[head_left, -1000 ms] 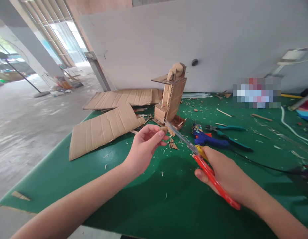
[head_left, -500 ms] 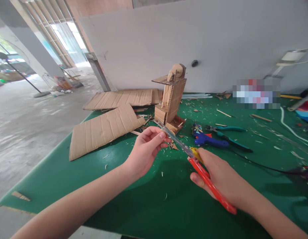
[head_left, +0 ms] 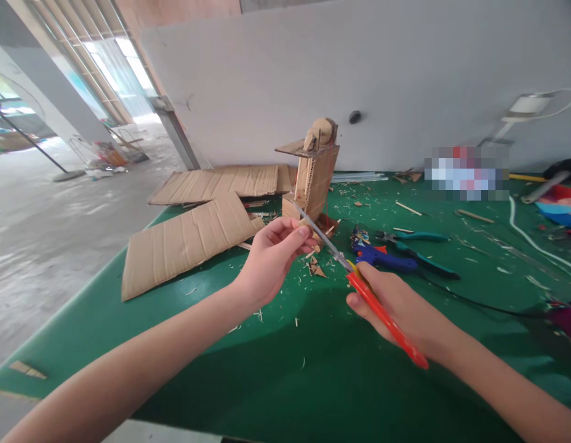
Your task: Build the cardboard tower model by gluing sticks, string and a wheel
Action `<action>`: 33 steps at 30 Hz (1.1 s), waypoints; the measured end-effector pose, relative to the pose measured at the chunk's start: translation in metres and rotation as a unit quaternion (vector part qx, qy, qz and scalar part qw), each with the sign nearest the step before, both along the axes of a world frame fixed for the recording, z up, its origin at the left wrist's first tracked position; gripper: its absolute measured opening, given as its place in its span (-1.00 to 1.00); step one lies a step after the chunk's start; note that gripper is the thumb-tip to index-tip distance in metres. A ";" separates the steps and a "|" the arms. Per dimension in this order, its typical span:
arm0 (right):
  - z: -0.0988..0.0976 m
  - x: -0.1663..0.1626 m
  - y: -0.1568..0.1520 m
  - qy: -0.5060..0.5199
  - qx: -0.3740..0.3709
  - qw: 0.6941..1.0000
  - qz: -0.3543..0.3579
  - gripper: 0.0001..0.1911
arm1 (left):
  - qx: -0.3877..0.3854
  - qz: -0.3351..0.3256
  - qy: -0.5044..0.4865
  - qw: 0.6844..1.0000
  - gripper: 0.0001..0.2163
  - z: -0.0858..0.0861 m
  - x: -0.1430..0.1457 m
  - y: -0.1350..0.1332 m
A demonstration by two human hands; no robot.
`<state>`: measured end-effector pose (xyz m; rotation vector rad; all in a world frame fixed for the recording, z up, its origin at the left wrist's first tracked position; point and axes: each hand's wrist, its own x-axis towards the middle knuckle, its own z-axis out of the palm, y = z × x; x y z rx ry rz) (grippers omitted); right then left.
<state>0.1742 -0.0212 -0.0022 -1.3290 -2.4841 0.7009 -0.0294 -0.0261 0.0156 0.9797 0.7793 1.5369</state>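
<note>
A green tabletop (head_left: 341, 381) stretches beneath pale scraps and shavings; on it lie a blue glue gun (head_left: 391, 259), its dark cord running off to the right, and, just beside it, a pair of teal-handled pliers (head_left: 428, 236); farther right are a thin wooden stick (head_left: 475, 216) and a white cable (head_left: 513, 214); a pale wall (head_left: 258, 86) rises behind, with a round black fitting (head_left: 355, 117) and a white fixture (head_left: 530, 104), perhaps a lamp; at far left, a pillar (head_left: 55, 86) stands on the grey floor (head_left: 18, 258).
</note>
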 end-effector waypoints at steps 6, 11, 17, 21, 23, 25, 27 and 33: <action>-0.003 0.000 0.014 -0.003 0.070 0.997 -0.017 -0.69 | -0.004 0.001 0.001 1.000 -0.89 0.005 0.006 0.017; -0.014 0.005 0.019 -0.041 0.176 0.983 -0.031 -0.70 | -0.016 -0.005 -0.017 1.000 -0.88 0.002 0.012 0.021; -0.018 0.003 0.022 -0.017 0.185 0.982 -0.031 -0.65 | -0.036 -0.009 -0.029 0.999 -0.86 0.000 0.013 0.021; -0.016 0.006 0.022 0.015 0.125 0.992 -0.028 -0.64 | -0.031 0.000 -0.003 1.000 -0.84 0.003 0.008 0.021; -0.015 0.009 0.022 0.037 0.098 0.994 -0.024 -0.68 | -0.022 0.025 0.028 0.999 -0.84 0.004 0.005 0.021; -0.014 0.013 0.021 0.067 0.065 0.995 -0.017 -0.71 | -0.016 0.047 0.055 0.997 -0.85 0.005 0.003 0.022; -0.012 0.016 0.020 0.087 0.046 0.995 -0.010 -0.71 | -0.012 0.043 0.066 0.997 -0.85 0.005 0.002 0.022; -0.004 0.015 0.014 0.041 0.046 0.998 -0.008 -0.70 | 0.020 0.022 0.070 0.997 -0.85 0.003 0.004 0.018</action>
